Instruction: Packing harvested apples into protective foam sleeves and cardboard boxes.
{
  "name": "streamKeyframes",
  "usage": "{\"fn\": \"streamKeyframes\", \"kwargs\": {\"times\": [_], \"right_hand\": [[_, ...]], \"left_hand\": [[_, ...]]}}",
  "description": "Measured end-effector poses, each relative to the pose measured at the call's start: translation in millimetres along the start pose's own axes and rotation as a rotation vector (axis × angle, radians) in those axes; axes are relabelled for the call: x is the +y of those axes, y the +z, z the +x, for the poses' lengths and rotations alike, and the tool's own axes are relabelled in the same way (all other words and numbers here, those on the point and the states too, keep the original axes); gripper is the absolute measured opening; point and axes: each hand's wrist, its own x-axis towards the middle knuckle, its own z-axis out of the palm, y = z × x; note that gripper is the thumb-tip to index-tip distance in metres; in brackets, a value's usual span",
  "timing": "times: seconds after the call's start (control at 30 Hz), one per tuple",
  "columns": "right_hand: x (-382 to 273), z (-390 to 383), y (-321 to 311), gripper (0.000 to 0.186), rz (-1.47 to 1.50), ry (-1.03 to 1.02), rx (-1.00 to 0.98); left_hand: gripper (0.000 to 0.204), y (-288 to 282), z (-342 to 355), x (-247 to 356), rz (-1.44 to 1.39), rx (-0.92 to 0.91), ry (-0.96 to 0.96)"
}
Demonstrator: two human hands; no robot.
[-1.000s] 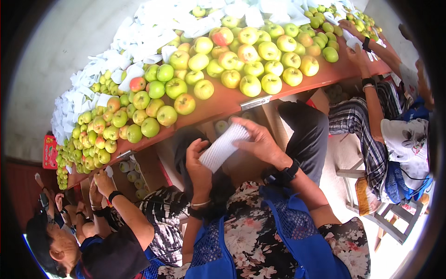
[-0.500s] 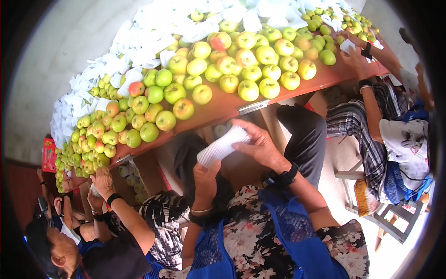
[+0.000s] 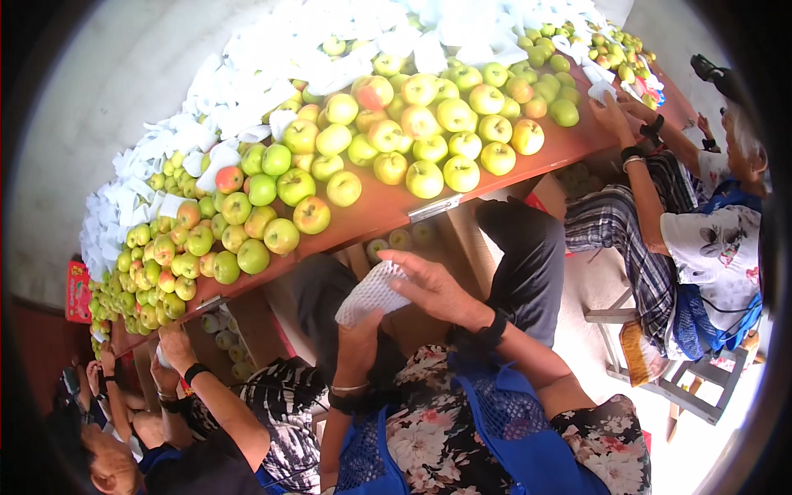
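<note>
Over my lap I hold a white foam net sleeve [image 3: 373,295] between both hands. My left hand [image 3: 359,340] is closed round its lower left end. My right hand [image 3: 439,290] grips the upper right end with thumb and fingers. The sleeve looks wide and rounded; whether a fruit sits inside is hidden. Just beyond my hands, green and reddish apples [image 3: 424,179] lie heaped on a red-brown table [image 3: 371,216].
White foam sleeves [image 3: 132,186] are piled behind the apples. Boxes holding wrapped fruit [image 3: 235,338] stand under the table. A co-worker at left [image 3: 223,412] and another at right [image 3: 701,239] sit close by. A wooden stool [image 3: 701,400] is at right.
The sleeve has gone from long and narrow to wider and rounder. Both hands sit slightly lower in the picture. The whole view has shifted a little.
</note>
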Motion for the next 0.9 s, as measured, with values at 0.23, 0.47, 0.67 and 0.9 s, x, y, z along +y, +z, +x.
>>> {"fn": "streamKeyframes", "kwargs": {"times": [0.23, 0.47, 0.67, 0.9], "right_hand": [[-1, 0, 9, 0.041, -0.184, -0.052, -0.042], [-2, 4, -6, 0.042, 0.06, 0.115, -0.083], [-9, 7, -66, 0.042, -0.121, -0.082, 0.479], [-23, 32, -109, 0.061, -0.746, -0.034, 0.789]], "left_hand": [[0.051, -10, -1, -2, 0.031, -0.095, -0.063], [0.055, -4, 5, -6, 0.011, -0.116, -0.116], [0.047, -18, 13, -10, -0.044, -0.034, -0.012], [0.048, -38, 8, 0, -0.125, 0.023, 0.04]]}}
